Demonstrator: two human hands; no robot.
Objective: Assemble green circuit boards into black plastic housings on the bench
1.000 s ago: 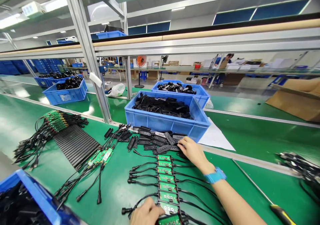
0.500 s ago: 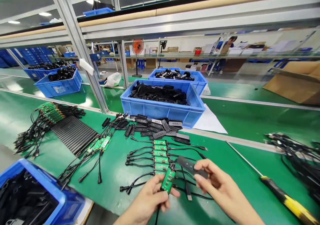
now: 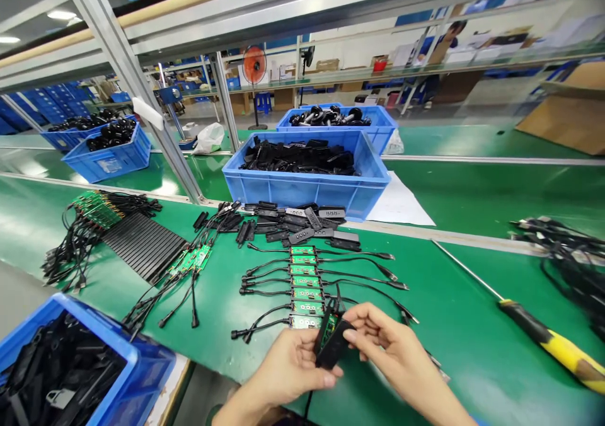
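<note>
Black cover: I press the black plastic cover (image 3: 336, 344) onto the green circuit board (image 3: 326, 329).
Left hand (image 3: 288, 369): fingers pinching the board.
Right hand (image 3: 392, 350): fingertips pinching the cover.

Both hands (image 3: 340, 356) hold a black housing (image 3: 333, 343) over the green bench (image 3: 454, 325).

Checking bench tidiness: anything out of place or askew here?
Mostly orderly. The screwdriver lies loose and diagonal on the green mat, right of the neat row of boards. Black covers sit scattered outside the blue bin.
</note>
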